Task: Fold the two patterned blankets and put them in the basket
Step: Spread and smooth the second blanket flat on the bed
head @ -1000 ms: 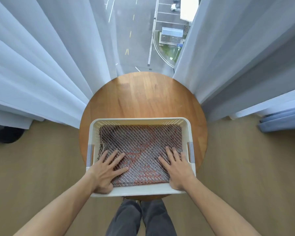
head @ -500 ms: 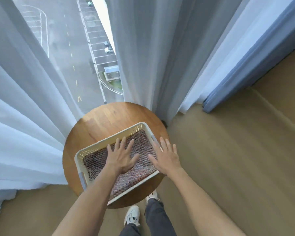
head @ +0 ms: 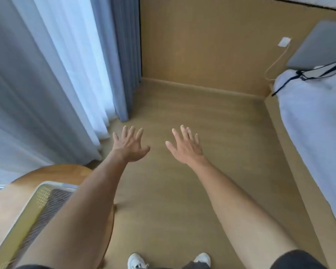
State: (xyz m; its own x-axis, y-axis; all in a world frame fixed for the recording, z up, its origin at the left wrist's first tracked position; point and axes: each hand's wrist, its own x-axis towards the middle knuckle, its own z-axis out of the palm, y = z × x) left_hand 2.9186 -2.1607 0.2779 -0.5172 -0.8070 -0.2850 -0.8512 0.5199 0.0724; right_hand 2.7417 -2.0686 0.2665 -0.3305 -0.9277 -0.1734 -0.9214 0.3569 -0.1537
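Wooden table (head: 17, 183): now at lower left
Basket (head: 30, 208): blanket (head: 45, 210) inside, hands lifted away
Left hand (head: 128, 145): spread, empty
Right hand (head: 185, 146): spread, empty

The single head view looks steeply down from standing height, facing the far wall corner (head: 142, 78). The floor (head: 182, 191) fills the middle, with the shoes (head: 136, 262) at the near edge.

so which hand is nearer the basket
Left. The left hand hangs over the floor just beyond the basket, its forearm crossing it; the right hand is farther off to the right.
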